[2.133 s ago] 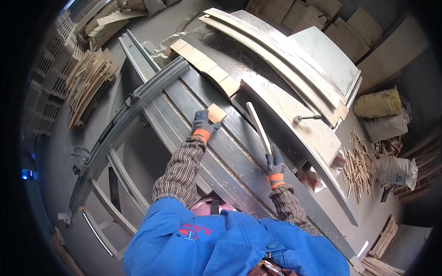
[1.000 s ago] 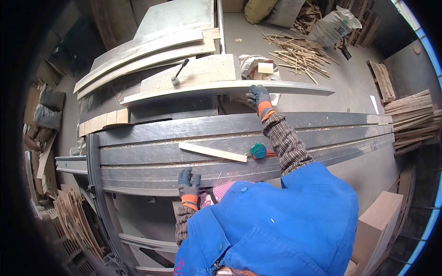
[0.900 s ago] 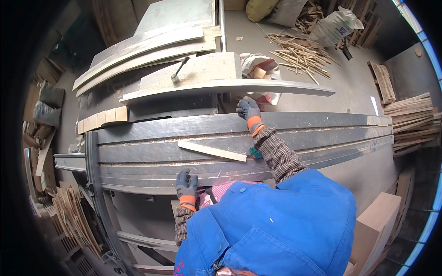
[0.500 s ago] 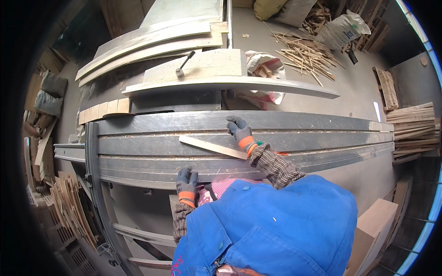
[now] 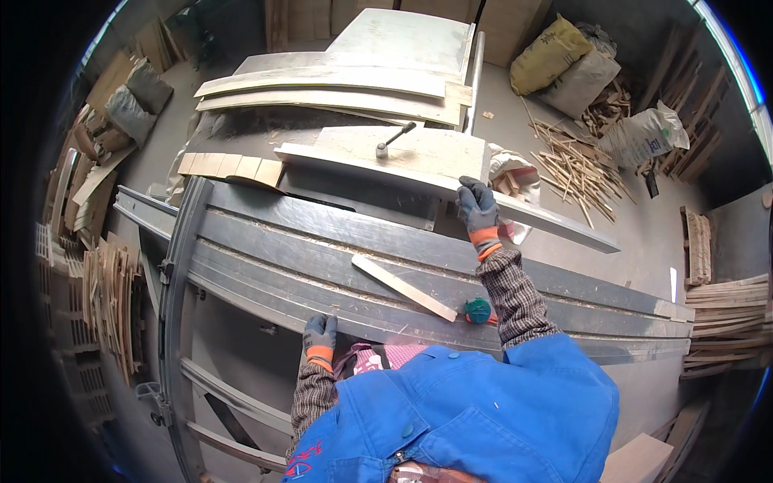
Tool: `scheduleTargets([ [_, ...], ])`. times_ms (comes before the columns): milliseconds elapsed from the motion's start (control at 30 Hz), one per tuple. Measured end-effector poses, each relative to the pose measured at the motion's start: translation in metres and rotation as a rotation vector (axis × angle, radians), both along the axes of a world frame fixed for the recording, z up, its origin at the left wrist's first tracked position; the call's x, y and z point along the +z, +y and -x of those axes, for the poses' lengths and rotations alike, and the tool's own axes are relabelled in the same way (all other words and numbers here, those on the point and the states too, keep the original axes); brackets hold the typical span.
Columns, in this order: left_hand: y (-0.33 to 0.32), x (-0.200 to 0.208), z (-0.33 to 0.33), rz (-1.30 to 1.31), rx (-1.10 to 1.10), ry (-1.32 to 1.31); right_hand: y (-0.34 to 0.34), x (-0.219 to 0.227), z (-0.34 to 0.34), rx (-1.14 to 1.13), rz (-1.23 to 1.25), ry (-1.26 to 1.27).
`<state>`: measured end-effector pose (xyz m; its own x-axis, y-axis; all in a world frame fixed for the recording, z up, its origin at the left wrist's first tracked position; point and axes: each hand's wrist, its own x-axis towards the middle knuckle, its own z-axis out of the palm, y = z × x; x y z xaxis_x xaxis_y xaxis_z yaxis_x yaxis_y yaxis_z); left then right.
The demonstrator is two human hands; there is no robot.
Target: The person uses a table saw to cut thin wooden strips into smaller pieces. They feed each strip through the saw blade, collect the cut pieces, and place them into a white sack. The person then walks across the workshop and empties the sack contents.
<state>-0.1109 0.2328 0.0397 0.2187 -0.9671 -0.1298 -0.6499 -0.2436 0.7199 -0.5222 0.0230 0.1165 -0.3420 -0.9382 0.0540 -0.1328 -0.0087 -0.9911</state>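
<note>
The grooved dark tabletop (image 5: 403, 247) spans the middle; pale long boards (image 5: 338, 77) lie stacked beyond it; a metal rail (image 5: 555, 221) runs at a slant along its far side; at that side's left end sits a row of pale blocks (image 5: 229, 167), which look already cut apart, so that portion seems done; the wooden strip (image 5: 404, 287) lies loose across the tabletop, still one piece, and how much remains cannot be told; the right hand (image 5: 479, 209), fingers bent, is at the rail, its grasp unclear; the left hand (image 5: 320, 332) rests loosely on the near edge, nothing seen in it; smallest, a round green object (image 5: 477, 311) lies just beside the strip's near end.
</note>
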Motion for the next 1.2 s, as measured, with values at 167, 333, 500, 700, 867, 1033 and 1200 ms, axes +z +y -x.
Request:
scheduleTargets([
  [167, -0.008, 0.006, 0.001, -0.09, 0.016, 0.019, -0.107, 0.015, 0.023, -0.008, 0.242, 0.308],
  [333, -0.022, 0.022, -0.001, -0.269, 0.057, 0.087, -0.177, 0.031, 0.017, 0.065, 0.302, 0.598],
  [500, -0.026, 0.022, -0.004, -0.203, 0.075, 0.004, -0.26, 0.027, 0.005, 0.158, 0.025, 0.887],
  [700, -0.025, -0.009, -0.011, -0.232, 0.013, -0.063, -0.363, 0.027, -0.013, 0.23, -0.317, 1.301],
  [867, -0.027, -0.008, -0.015, -0.319, 0.007, 0.017, -0.411, 0.019, -0.024, 0.336, -0.493, 1.439],
  [1033, -0.023, -0.016, -0.017, -0.298, 0.039, 0.058, -0.432, 0.002, -0.038, 0.405, -0.485, 1.494],
  [1200, -0.03, -0.005, -0.019, -0.32, 0.005, 0.095, -0.44, -0.01, -0.038, 0.455, -0.517, 1.517],
])
